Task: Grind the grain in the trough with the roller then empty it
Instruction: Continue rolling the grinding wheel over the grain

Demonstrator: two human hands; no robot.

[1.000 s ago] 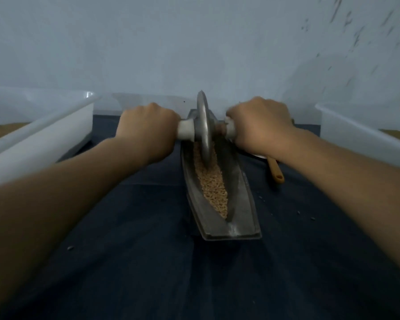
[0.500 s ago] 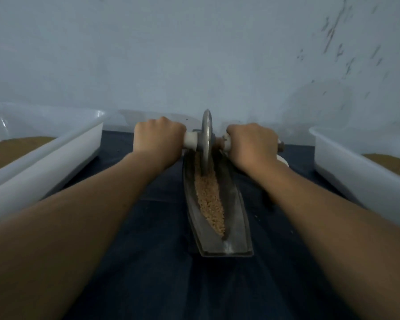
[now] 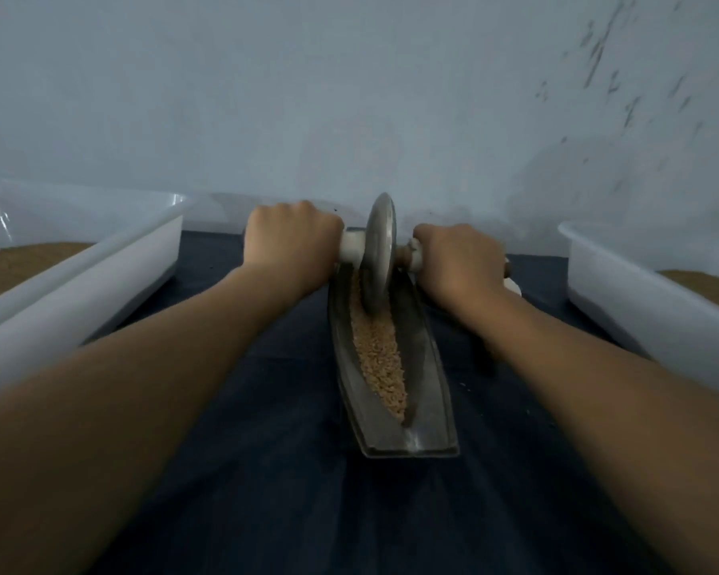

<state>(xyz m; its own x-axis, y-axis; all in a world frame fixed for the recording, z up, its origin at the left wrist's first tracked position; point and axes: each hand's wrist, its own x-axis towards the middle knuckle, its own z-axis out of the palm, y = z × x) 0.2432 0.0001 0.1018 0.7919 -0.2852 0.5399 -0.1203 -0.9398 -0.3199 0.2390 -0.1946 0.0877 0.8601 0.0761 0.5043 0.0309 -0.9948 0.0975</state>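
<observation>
Seeing both hands on the roller from here. Left hand (image 3: 291,242) is clamped round the white handle stub on the left side of the grey metal disc roller (image 3: 380,251), fingers curled over, knuckles up. Right hand (image 3: 459,259) grips the handle on the other side the same way. The handle ends are hidden inside the fists.

The disc stands upright on edge, its lower rim down in the long, narrow dark metal trough (image 3: 426,367), at the trough's far end. The trough lies lengthwise in the middle of the desk, pointing from me toward the back edge, on the dark blue cloth (image 3: 266,450) that covers the desk. Its near end is blunt and bare.

Pale tan grain (image 3: 380,359) fills the trough's centre groove in a strip from the disc toward me, tapering to a point short of the near end. It looks mostly whole, but the blur is too heavy to be sure.

A white plastic tub (image 3: 100,280) sits along the left edge of the desk and a second white plastic tub (image 3: 623,300) along the right edge, each with brown material inside. Both stand apart from the trough. A small white object (image 3: 513,286) peeks out just behind the right hand; I can't tell what it is. A few loose specks lie on the cloth right of the trough. A pale grey wall (image 3: 349,97) stands behind the back edge.
</observation>
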